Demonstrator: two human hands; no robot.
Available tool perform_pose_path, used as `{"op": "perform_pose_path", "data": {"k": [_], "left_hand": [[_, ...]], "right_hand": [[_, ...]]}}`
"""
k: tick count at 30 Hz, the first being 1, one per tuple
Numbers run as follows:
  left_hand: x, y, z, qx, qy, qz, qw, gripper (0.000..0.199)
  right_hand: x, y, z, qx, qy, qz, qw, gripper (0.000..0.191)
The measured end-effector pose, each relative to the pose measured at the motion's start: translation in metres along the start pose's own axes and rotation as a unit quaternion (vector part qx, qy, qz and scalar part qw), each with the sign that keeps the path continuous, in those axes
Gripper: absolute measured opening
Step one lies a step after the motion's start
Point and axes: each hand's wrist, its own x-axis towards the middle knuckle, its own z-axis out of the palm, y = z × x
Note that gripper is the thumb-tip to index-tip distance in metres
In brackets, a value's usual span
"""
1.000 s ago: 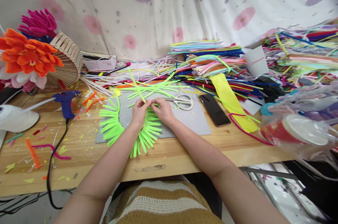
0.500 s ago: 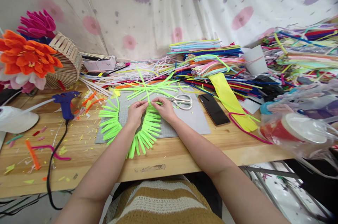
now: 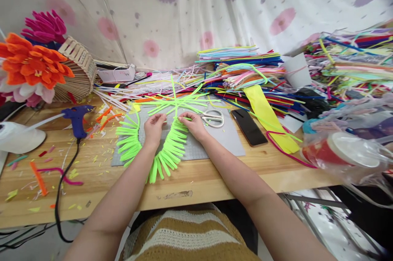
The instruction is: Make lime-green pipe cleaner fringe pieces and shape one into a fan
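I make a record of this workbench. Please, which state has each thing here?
Green fringed strip: bent into a U
Right hand: pinching green stem
Left hand: fingers curled, grip unclear
Scissors: lying flat, blades partly hidden
Phone: face up, screen dark
Glue gun: cord attached, heat unknown
Yellow strip: unrolled

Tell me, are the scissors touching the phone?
Apart. The head view shows a strip of grey mat between the scissors' handles and the phone.
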Motion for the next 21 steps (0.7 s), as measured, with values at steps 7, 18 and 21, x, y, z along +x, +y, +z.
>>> {"op": "perform_pose_path", "data": {"k": [7,18,21], "left_hand": [[-0.012,-0.002,0.005,0.119,-0.057,0.098,0.986,0.013],[-0.013,-0.006,0.003,0.18,-0.029,0.098,0.978,0.023],[-0.013,-0.007,0.006,0.127,-0.039,0.087,0.987,0.026]], "right_hand": [[-0.002,-0.005,0.002,-0.138,0.07,-0.1,0.983,0.016],[-0.006,-0.008,0.003,-0.231,0.077,-0.179,0.953,0.012],[-0.005,-0.006,0.004,-0.241,0.083,-0.185,0.949,0.013]]}}
